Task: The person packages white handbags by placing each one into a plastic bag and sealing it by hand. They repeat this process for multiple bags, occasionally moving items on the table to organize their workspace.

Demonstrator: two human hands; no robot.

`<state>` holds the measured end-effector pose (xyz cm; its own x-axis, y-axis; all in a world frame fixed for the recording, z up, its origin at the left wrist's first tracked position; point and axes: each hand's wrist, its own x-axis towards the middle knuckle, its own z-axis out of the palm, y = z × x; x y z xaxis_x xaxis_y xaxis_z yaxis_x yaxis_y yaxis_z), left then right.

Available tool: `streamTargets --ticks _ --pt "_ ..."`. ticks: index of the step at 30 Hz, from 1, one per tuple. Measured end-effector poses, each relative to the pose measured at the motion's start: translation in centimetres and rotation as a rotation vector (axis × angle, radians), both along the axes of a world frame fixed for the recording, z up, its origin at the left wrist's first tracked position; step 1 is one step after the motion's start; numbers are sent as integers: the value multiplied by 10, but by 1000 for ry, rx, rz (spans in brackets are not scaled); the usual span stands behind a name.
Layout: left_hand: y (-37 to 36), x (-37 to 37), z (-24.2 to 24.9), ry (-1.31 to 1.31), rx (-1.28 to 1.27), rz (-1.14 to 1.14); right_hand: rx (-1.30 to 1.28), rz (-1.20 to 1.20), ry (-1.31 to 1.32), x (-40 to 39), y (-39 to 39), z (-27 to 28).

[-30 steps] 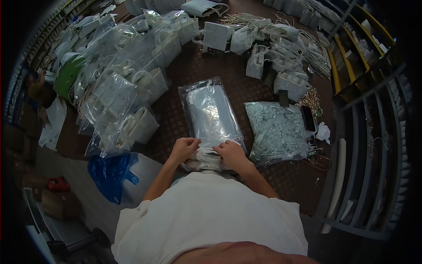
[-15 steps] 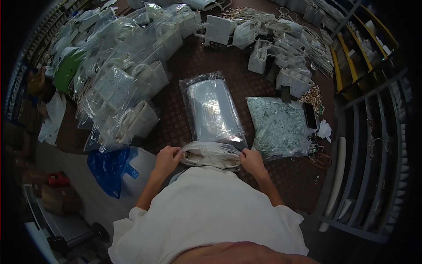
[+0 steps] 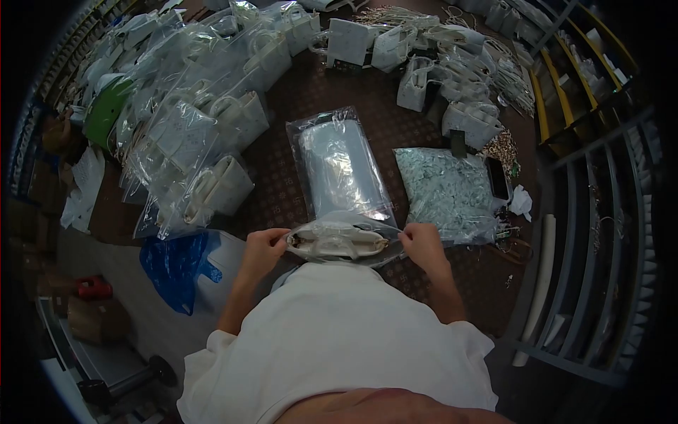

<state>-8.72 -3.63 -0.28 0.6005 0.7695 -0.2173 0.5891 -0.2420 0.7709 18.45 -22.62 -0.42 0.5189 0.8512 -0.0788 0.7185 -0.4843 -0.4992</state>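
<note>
A white handbag (image 3: 340, 242) stands close to my body at the table's front edge, inside a clear plastic bag (image 3: 392, 232) whose mouth faces up. My left hand (image 3: 264, 251) pinches the left side of the plastic bag's mouth. On the other side, my right hand (image 3: 424, 247) has its fingers closed on the right edge. Between them the plastic is spread wide around the handbag, and its top and handles show through. Just beyond lies a flat stack of clear plastic bags (image 3: 342, 166).
Many plastic-wrapped white handbags (image 3: 236, 120) crowd the table's left. To the right lie a bag of pale green packets (image 3: 448, 194), a phone (image 3: 498, 178) and more white handbags (image 3: 472, 124). A blue plastic bag (image 3: 169, 268) is at left; shelving (image 3: 600, 247) stands at right.
My right hand has moved outward to the right, stretching the plastic bag's mouth wider. My left hand has shifted slightly left, and the handbag's top shows more openly.
</note>
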Motion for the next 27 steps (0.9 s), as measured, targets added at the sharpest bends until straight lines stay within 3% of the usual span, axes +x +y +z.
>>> streamTargets --ticks 2,5,8,10,12,14,18,20,22,24,25,27 --pt "2 -3 56 -197 -189 35 165 -116 186 3 -2 45" --pt "14 -8 85 -328 -238 40 136 -124 275 5 -3 72" --pt "12 -11 82 -221 -144 43 142 86 44 -4 -8 75" --pt "17 -16 85 -197 -106 39 144 43 127 -6 -14 94" --pt "23 -27 84 -227 -282 10 115 3 233 -10 -20 94" --pt "24 -22 69 -119 -266 -9 20 221 213 -2 -14 78" --pt "29 -20 49 39 -280 -58 8 367 60 4 -12 53" --pt "28 -25 43 -50 -305 -30 -17 322 321 7 -14 55" --pt "27 -28 43 -143 -328 7 20 316 419 9 -19 59" --pt "26 -27 50 -165 -79 -260 60 309 514 10 -22 59" --pt "25 -25 49 -166 -79 -257 67 325 488 11 -23 56" --pt "23 -20 45 -51 176 -249 77 341 463 11 -25 47"
